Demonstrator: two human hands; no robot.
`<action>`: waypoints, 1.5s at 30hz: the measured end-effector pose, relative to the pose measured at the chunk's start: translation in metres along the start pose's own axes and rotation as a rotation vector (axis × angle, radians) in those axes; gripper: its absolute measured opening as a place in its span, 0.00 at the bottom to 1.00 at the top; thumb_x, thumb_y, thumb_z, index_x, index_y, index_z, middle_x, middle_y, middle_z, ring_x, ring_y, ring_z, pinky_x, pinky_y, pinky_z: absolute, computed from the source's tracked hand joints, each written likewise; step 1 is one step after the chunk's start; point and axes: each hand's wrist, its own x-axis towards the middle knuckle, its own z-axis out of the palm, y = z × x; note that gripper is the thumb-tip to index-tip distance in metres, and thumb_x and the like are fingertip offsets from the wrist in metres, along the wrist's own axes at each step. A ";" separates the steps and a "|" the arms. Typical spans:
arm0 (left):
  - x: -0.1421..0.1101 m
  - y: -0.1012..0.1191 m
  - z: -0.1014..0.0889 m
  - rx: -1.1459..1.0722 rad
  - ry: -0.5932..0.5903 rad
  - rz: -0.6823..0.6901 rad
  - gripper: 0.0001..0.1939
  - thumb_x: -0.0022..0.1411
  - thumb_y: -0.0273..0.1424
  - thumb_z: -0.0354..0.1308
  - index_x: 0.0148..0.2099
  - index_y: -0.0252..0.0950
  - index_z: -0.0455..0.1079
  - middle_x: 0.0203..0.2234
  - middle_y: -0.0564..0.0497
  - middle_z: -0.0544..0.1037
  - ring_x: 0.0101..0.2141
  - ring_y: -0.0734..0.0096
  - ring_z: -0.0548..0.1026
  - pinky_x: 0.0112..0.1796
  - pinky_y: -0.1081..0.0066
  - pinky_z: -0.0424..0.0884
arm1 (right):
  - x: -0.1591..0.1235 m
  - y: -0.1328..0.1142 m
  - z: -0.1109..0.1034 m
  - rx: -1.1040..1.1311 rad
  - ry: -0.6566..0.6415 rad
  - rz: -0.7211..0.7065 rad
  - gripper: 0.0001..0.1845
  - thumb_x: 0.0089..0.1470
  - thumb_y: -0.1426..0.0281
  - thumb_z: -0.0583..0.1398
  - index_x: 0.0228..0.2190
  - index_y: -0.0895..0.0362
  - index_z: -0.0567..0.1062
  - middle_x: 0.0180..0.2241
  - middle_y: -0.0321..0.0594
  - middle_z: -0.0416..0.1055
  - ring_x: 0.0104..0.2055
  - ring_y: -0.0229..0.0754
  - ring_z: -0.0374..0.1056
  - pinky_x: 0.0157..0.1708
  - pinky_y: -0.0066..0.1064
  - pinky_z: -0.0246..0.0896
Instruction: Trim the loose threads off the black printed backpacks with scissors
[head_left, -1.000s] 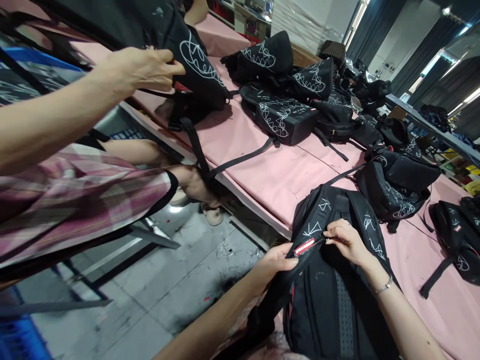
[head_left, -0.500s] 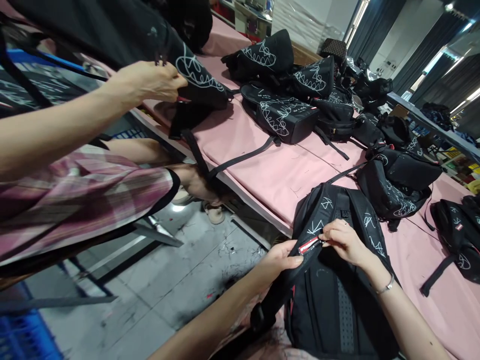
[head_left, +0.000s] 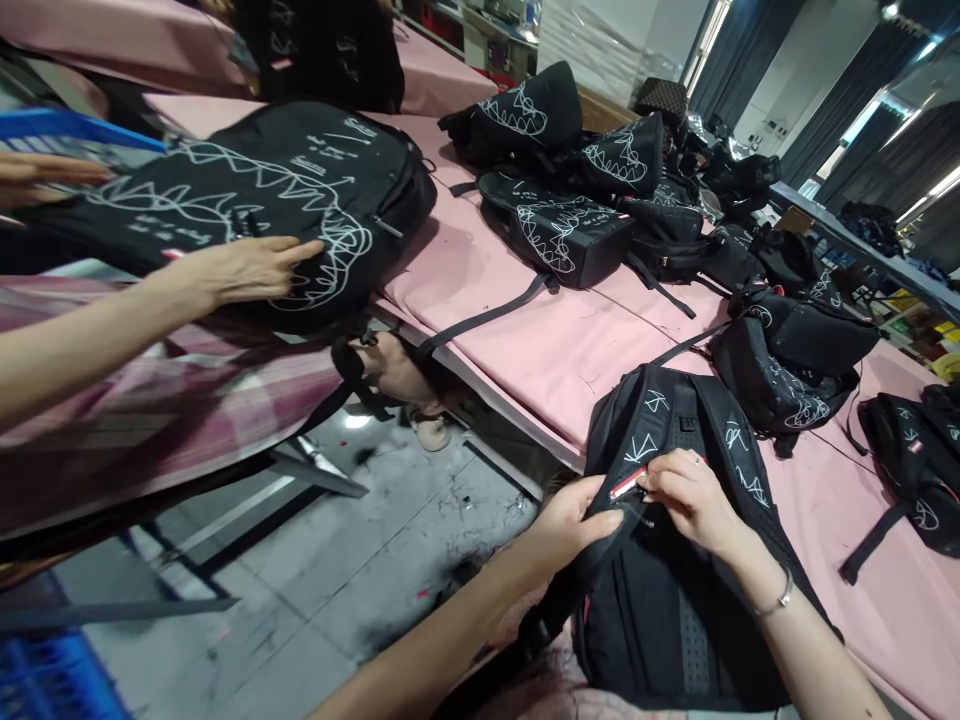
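A black backpack (head_left: 675,600) with white line drawings lies back-side up at the near edge of the pink table (head_left: 555,350). My left hand (head_left: 574,520) pinches the backpack's left shoulder strap just below a small red and white label (head_left: 628,483). My right hand (head_left: 694,500) grips the strap at the label's right end, fingers closed on it. A bracelet sits on my right wrist.
A co-worker's hand (head_left: 247,272) on the left rests on another black backpack (head_left: 277,200) with a white shark-mouth drawing, laid flat. Several more black backpacks (head_left: 570,235) lie across the table's far and right sides. A grey floor and a blue crate (head_left: 45,680) lie below left.
The co-worker has turned their backpack over and laid it flat, drawing side up. My hands stay on the strap, which has shifted slightly with the label tilted up.
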 end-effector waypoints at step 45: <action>0.010 -0.019 0.071 0.214 0.231 0.143 0.23 0.48 0.24 0.55 0.49 0.33 0.64 0.45 0.46 0.74 0.47 0.63 0.69 0.52 0.62 0.62 | -0.071 -0.066 0.030 -0.617 0.406 0.498 0.13 0.56 0.76 0.51 0.41 0.57 0.71 0.36 0.48 0.70 0.35 0.44 0.66 0.31 0.34 0.58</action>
